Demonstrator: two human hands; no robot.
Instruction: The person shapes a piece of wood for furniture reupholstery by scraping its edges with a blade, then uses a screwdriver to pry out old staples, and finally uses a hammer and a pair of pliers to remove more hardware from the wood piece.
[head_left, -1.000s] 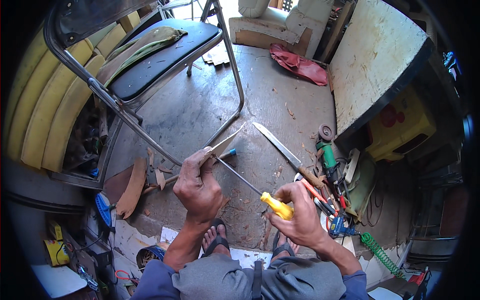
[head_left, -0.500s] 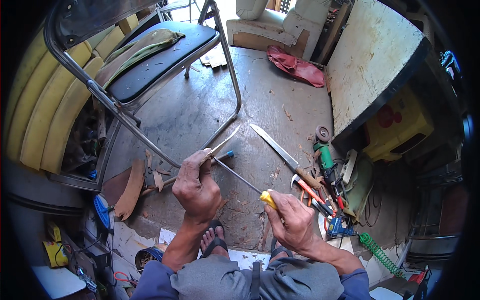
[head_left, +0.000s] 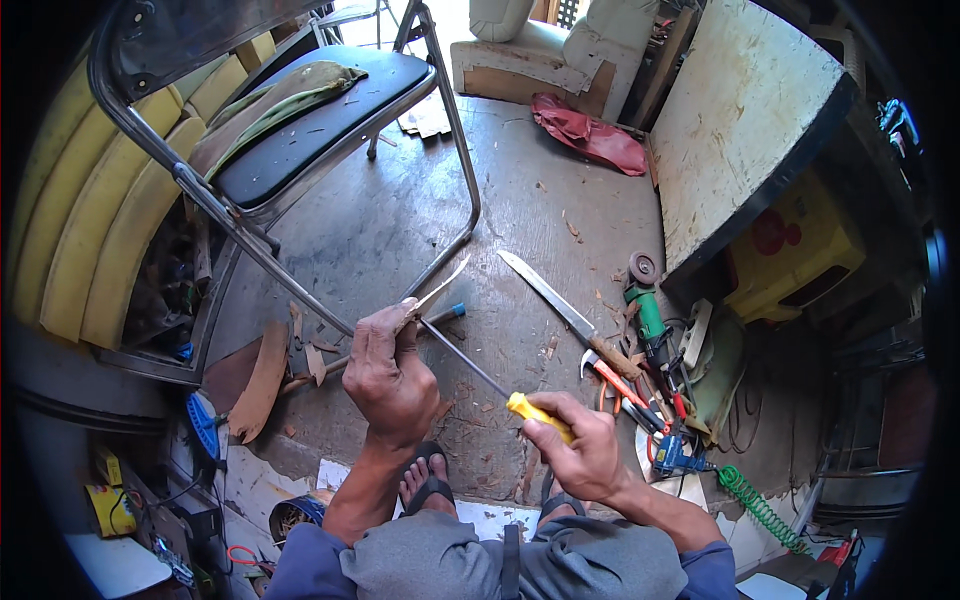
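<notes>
My left hand (head_left: 388,380) is closed, pinching a thin, pale, curved strip (head_left: 441,286) that looks like wood. The strip's narrow end points up and away from my fingers. In my right hand (head_left: 582,448) is a screwdriver (head_left: 528,409) with a yellow handle and a long metal shaft. Its shaft slants up to the left, and the tip meets or nearly meets the strip's lower end beside my left fingers; exact contact is unclear. Both hands are held above the floor, in front of my knees.
A large knife (head_left: 555,297), a claw hammer (head_left: 612,378), a green angle grinder (head_left: 650,310) and a blue air tool (head_left: 678,457) lie on the right. A folding chair (head_left: 320,110) stands far left. Wood scraps (head_left: 262,385) and a blue-ended rod (head_left: 450,312) lie left of centre.
My right hand has shifted slightly left with the screwdriver, and more of its yellow handle shows. My left hand and the strip have moved a little to the left.
</notes>
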